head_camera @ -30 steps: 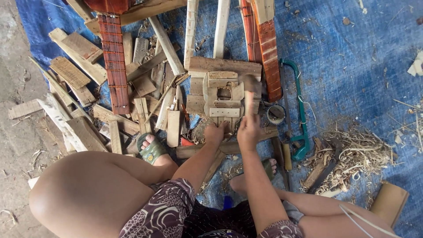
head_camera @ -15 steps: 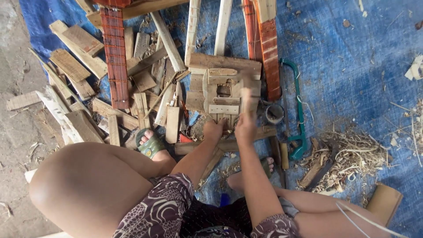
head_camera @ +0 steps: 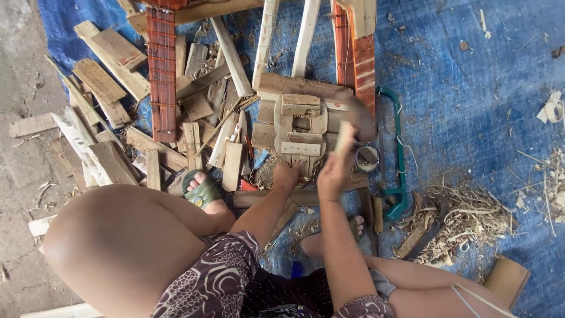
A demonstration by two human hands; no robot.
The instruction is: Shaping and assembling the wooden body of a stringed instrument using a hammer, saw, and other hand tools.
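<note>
Since the earlier frames the right hand [head_camera: 334, 172] has lifted off the work and now hangs raised, its fingers closed around a small pale wooden piece [head_camera: 344, 136] that stands nearly upright out of the top of the grip. The left hand [head_camera: 288, 175] has stayed low, pressed down at the near edge of the wooden assembly [head_camera: 301, 123].

Whether the left hand's fingers are closed on anything cannot be told; only its back shows, touching the lowest slat.

The wooden assembly, a flat frame of short pale slats around a dark central opening, lies on the blue tarp [head_camera: 471, 70] directly beyond both hands, its near edge under the left fingers and its right side just past the held piece.

Immediately right of the right-hand grip stands a small round tin [head_camera: 368, 158]; further right lies a green-framed saw [head_camera: 399, 153], lengthwise. Beyond the grip, a reddish-brown plank [head_camera: 365, 65] runs away from the assembly's right corner. Left of the left hand lie loose wood offcuts [head_camera: 194, 135] in a heap, with a long red-brown fretted strip [head_camera: 161, 70] among them. A foot in a green sandal [head_camera: 202, 189] rests close to the left of the left forearm. Wood shavings [head_camera: 465, 218] are piled well to the right of the grip.
</note>
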